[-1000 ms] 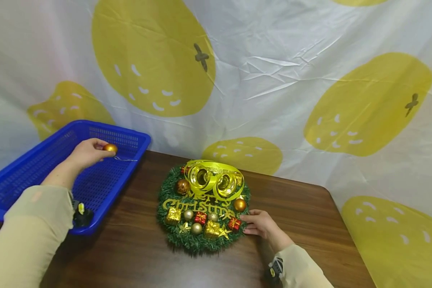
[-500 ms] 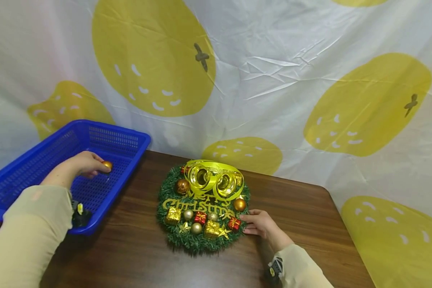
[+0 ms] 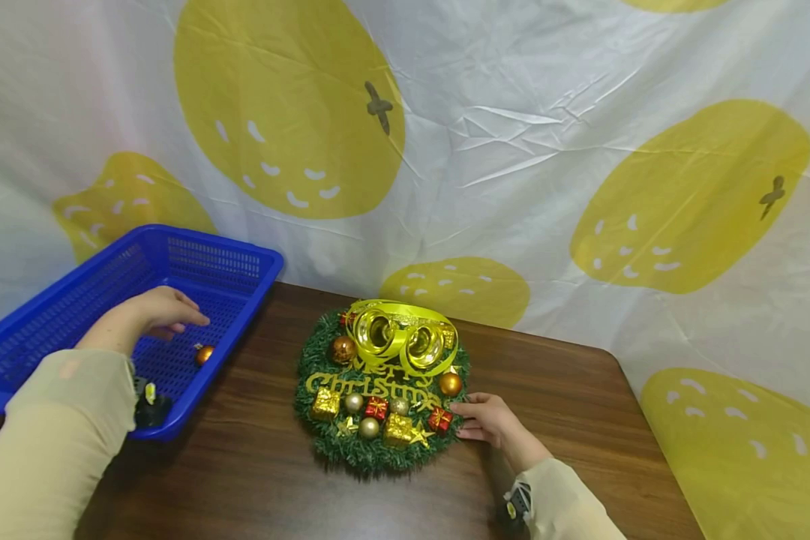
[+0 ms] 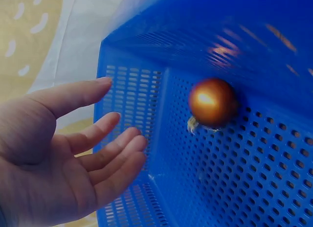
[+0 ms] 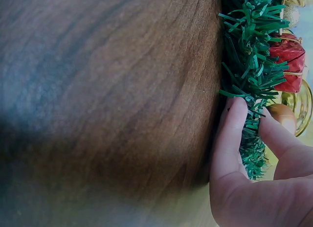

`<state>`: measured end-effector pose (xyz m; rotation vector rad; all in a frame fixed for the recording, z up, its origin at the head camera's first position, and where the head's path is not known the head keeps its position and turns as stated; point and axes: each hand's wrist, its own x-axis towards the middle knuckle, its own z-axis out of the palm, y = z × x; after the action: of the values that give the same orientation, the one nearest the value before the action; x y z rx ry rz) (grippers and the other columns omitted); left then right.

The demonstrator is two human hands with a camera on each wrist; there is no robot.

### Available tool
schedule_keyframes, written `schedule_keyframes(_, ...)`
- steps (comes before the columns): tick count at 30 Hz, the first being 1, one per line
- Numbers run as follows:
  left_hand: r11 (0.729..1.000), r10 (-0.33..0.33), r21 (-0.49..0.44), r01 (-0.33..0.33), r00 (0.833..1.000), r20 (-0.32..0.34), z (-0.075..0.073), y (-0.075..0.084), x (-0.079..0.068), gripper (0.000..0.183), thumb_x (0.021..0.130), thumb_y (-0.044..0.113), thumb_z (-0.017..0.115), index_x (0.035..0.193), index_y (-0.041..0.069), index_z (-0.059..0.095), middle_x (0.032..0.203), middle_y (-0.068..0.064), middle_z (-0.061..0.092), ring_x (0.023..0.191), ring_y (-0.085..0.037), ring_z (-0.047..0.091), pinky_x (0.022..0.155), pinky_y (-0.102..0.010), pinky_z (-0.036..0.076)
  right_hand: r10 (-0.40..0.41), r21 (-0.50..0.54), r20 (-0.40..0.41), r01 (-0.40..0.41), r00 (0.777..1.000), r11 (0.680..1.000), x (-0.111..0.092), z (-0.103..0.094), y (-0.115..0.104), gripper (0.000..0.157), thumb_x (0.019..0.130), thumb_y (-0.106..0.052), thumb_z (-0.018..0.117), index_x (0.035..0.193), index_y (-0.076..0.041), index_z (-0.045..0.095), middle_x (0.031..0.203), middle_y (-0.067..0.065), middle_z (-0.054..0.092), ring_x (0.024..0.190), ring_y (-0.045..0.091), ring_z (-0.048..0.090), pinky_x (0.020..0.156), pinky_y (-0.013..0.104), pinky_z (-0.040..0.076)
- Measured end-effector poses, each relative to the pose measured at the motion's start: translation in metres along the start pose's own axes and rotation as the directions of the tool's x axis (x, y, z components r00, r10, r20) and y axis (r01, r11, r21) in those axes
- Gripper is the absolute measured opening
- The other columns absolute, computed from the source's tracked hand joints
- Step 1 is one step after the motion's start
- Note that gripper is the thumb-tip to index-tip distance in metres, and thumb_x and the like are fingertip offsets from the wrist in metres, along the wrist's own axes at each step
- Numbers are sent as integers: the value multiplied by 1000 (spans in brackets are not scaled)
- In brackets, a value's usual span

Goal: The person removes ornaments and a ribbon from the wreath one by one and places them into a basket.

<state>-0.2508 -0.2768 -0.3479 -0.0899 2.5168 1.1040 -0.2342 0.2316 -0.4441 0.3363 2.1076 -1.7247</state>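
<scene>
My left hand (image 3: pixel 165 311) hovers inside the blue plastic basket (image 3: pixel 248 319), fingers spread loosely and holding nothing. An orange-gold bauble (image 3: pixel 204 354) lies on the basket floor close to the side wall, apart from the fingers; the left wrist view shows its cap (image 4: pixel 192 124) beside the ball. On the table, a green Christmas wreath (image 3: pixel 361 461) lies flat, with gold bells (image 3: pixel 424 345), a "Merry Christmas" sign, small gift boxes and baubles on it. My right hand (image 3: pixel 489 421) pinches its right edge near a red gift box (image 5: pixel 288 63), thumb above and fingers at the side.
The basket stands at the left of the brown wooden table (image 3: pixel 256 480). A white curtain (image 3: pixel 499 172) with yellow fruit prints hangs directly behind the table. A yellow ribbon (image 3: pixel 405 308) loops over the bells at the back of the wreath.
My left hand has lowered the orange-gold bauble into the basket and let it go; the bauble now lies nearer the front than the hand. The right hand and wreath stay in place.
</scene>
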Motion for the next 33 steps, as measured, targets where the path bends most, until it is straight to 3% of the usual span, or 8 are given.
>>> schedule_keyframes(5, 999, 20, -28, -20, 1000, -10, 0, 8, 0, 64, 91, 25, 55, 132, -18, 31, 133, -37, 36, 117, -45, 48, 88, -39, 51, -5, 8, 6, 5, 1000, 1000, -1, 0, 0, 67, 87, -5, 62, 138, 16, 23, 87, 7, 59, 64, 17, 61, 61, 29, 57)
schedule_keyframes(10, 995, 68, -75, -69, 998, -13, -2, 22, -1, 67, 95, 26, 52, 138, -17, 25, 140, -37, 31, 126, -47, 40, 98, -45, 45, 1, 7, 4, -1, 1000, 1000, 1, -1, 2, 68, 87, -6, 63, 138, 15, 23, 89, 8, 59, 65, 17, 61, 61, 29, 57)
schedule_keyframes(19, 971, 158, -171, -167, 985, -63, 1, 51, 3, 64, 96, 23, 52, 140, -14, 23, 142, -34, 32, 128, -44, 40, 98, -39, 47, 3, 3, -9, -3, 1000, 1000, 3, -1, 2, 68, 87, -7, 63, 139, 14, 24, 89, 8, 60, 63, 16, 60, 61, 29, 57)
schedule_keyframes(26, 952, 198, -227, -206, 978, -61, 12, 74, 7, 65, 95, 22, 53, 143, -10, 22, 143, -32, 32, 131, -44, 37, 102, -44, 42, -47, 27, 61, 45, 997, 999, 15, -10, 14, 84, 79, -18, 76, 136, 17, 24, 91, 11, 62, 66, 20, 62, 65, 32, 58)
schedule_keyframes(33, 912, 265, -295, -283, 959, -101, 26, 91, 15, 63, 95, 19, 53, 144, -7, 23, 141, -31, 36, 131, -41, 38, 104, -45, 40, -2, 4, 2, 2, 1000, 1000, 0, -1, 0, 68, 88, -7, 63, 138, 15, 23, 87, 8, 59, 62, 16, 60, 61, 29, 57)
